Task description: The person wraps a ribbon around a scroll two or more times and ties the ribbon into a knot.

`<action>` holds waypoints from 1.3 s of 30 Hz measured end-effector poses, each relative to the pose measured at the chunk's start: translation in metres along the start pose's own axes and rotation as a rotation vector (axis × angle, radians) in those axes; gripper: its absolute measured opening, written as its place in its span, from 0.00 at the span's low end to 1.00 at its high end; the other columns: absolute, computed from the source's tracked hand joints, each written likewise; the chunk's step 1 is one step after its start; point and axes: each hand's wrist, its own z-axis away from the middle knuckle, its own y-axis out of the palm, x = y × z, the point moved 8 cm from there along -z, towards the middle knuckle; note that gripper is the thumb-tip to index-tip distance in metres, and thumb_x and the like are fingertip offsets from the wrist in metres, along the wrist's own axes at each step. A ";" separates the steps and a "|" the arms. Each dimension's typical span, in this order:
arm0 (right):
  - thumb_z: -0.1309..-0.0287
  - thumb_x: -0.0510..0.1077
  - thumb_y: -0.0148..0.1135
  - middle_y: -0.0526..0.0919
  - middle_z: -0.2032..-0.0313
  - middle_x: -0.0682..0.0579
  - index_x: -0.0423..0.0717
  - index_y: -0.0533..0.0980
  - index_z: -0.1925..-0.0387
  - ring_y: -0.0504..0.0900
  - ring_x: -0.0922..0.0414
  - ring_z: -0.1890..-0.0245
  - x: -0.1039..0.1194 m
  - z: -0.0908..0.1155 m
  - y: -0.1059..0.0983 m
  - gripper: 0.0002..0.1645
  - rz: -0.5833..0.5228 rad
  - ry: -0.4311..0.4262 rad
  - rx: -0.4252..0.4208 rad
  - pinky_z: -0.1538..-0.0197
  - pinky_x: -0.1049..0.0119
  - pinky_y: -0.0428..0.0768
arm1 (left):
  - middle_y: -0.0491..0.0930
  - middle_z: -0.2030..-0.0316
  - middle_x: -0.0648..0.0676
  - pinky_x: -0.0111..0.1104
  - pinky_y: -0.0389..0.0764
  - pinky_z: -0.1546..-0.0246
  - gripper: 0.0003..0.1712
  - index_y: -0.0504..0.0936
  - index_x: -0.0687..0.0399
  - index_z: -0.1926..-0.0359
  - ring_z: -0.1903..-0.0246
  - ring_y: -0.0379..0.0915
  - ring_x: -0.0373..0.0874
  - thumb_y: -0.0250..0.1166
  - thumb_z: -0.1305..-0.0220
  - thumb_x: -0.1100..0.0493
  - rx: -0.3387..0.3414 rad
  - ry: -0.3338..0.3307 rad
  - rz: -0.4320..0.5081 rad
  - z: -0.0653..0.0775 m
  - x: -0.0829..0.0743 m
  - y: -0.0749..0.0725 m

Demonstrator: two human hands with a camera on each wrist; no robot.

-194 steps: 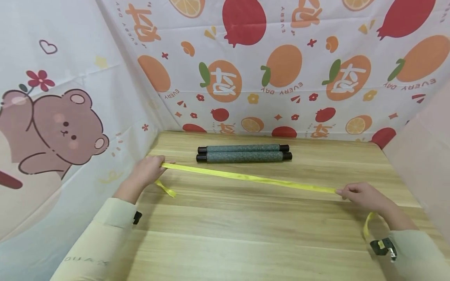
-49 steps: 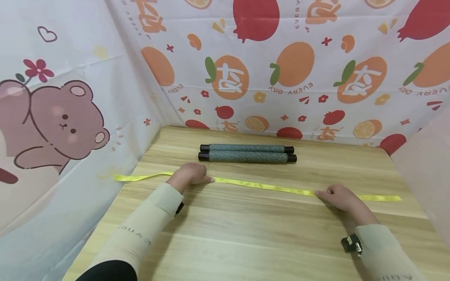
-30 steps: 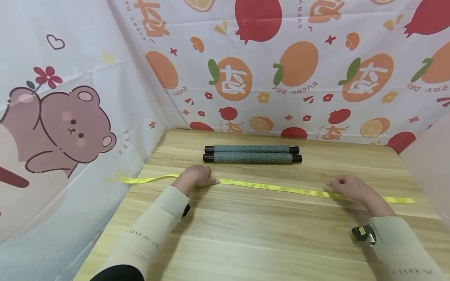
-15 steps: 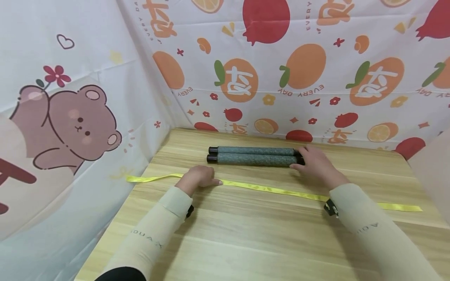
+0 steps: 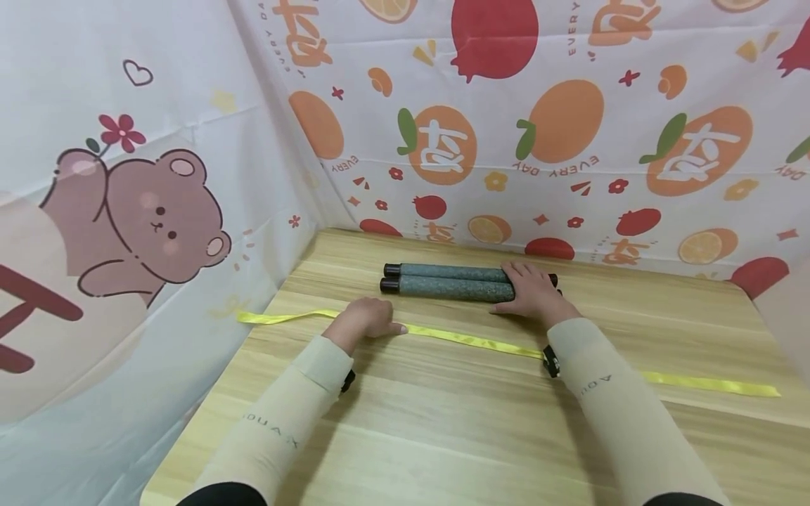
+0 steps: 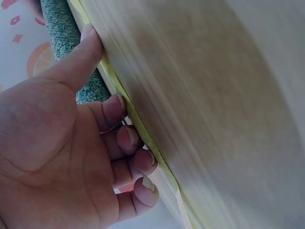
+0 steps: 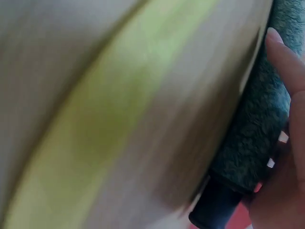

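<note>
A long yellow ribbon (image 5: pixel 468 339) lies stretched across the wooden table. On its left part rests my left hand (image 5: pixel 365 322), thumb extended along the ribbon. In the left wrist view its fingertips touch the ribbon's edge, slightly bent. Behind the ribbon, two scrolls lie side by side: a back scroll (image 5: pixel 452 270) and a front scroll (image 5: pixel 452 287), both in green patterned cloth with black end knobs. My right hand (image 5: pixel 534 294) lies over their right part, fingers straight across both, thumb at the near side. The right wrist view shows the thumb along one scroll (image 7: pixel 259 114).
The wooden table (image 5: pixel 443 422) extends in front of the ribbon. A fruit-print cloth (image 5: pixel 500 133) hangs behind the table, and a bear-print cloth (image 5: pixel 164 218) stands along the left. The ribbon's right stretch (image 5: pixel 711 384) runs out past my right forearm.
From holding the ribbon taut, my hands laid it down. My right hand left the ribbon, reached the scrolls' right ends, then moved left along them. My left hand stays on the ribbon.
</note>
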 end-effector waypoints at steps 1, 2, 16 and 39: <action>0.59 0.77 0.60 0.48 0.28 0.43 0.51 0.48 0.27 0.45 0.39 0.29 0.000 -0.001 0.002 0.65 0.008 0.012 0.008 0.33 0.36 0.45 | 0.78 0.49 0.60 0.48 0.72 0.46 0.38 0.75 0.59 0.46 0.48 0.73 0.58 0.50 0.37 0.31 -0.001 -0.002 0.002 0.001 -0.001 0.000; 0.59 0.78 0.59 0.48 0.28 0.43 0.51 0.47 0.27 0.45 0.38 0.29 -0.001 -0.002 0.004 0.65 0.017 0.024 0.012 0.34 0.35 0.44 | 0.78 0.50 0.60 0.48 0.72 0.46 0.38 0.75 0.59 0.46 0.48 0.73 0.58 0.51 0.37 0.31 -0.003 -0.003 0.006 0.001 -0.001 0.000; 0.63 0.80 0.60 0.51 0.29 0.43 0.54 0.47 0.27 0.46 0.36 0.31 -0.003 -0.005 0.007 0.67 -0.008 0.099 0.010 0.35 0.34 0.42 | 0.78 0.49 0.61 0.48 0.70 0.44 0.37 0.74 0.60 0.46 0.48 0.73 0.58 0.51 0.37 0.32 -0.016 -0.006 0.014 0.000 0.001 0.001; 0.63 0.82 0.58 0.54 0.30 0.42 0.57 0.49 0.28 0.49 0.36 0.33 -0.006 -0.006 0.010 0.65 0.004 0.137 -0.029 0.36 0.33 0.43 | 0.80 0.54 0.59 0.48 0.73 0.48 0.35 0.78 0.57 0.52 0.52 0.75 0.57 0.53 0.39 0.31 -0.029 -0.017 0.026 -0.005 0.003 0.002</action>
